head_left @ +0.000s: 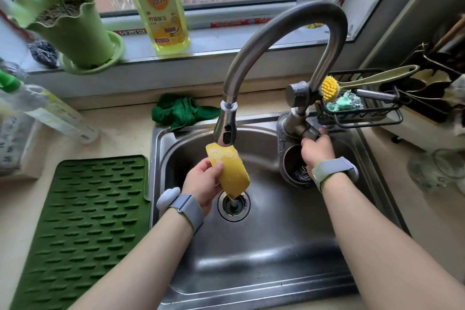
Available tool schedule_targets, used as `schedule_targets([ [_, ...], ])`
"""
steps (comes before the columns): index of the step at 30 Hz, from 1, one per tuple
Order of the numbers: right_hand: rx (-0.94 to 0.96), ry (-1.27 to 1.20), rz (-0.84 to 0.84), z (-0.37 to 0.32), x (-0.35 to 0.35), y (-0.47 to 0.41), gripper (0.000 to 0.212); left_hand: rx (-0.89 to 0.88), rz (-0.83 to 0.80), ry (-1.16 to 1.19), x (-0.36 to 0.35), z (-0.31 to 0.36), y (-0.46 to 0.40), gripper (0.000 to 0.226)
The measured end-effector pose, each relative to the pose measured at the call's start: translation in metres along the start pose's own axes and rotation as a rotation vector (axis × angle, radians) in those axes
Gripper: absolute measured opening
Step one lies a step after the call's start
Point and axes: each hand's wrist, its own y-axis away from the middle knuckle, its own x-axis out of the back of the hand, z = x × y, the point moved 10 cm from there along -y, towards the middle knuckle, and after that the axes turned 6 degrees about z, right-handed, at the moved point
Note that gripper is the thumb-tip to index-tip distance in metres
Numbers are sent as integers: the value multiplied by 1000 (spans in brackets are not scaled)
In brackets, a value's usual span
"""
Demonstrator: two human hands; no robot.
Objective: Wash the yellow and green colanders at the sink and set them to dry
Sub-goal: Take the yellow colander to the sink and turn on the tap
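My left hand (203,181) grips the yellow colander (230,171), held tilted on edge right under the faucet spray head (224,131), over the drain (234,205) of the steel sink (276,246). Water drips off its lower edge. My right hand (315,148) is closed around the faucet handle (308,132) at the base of the tap. No green colander shows in this view.
A green ribbed drying mat (83,221) lies left of the sink. A green cloth (182,111) sits behind the basin. A wire caddy (362,108) with a yellow brush hangs at right. Dish soap (158,5) and a plant pot (73,20) stand on the sill.
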Motion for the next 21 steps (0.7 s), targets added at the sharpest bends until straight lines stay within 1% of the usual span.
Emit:
schedule_targets([
  [6,-9,-2,-31,4,-2,-2,62,16,-17,18,-4,1,-1,21],
  [21,6,2,-26,11,-2,-10,65,40,-25,30,-8,2,-4,17],
])
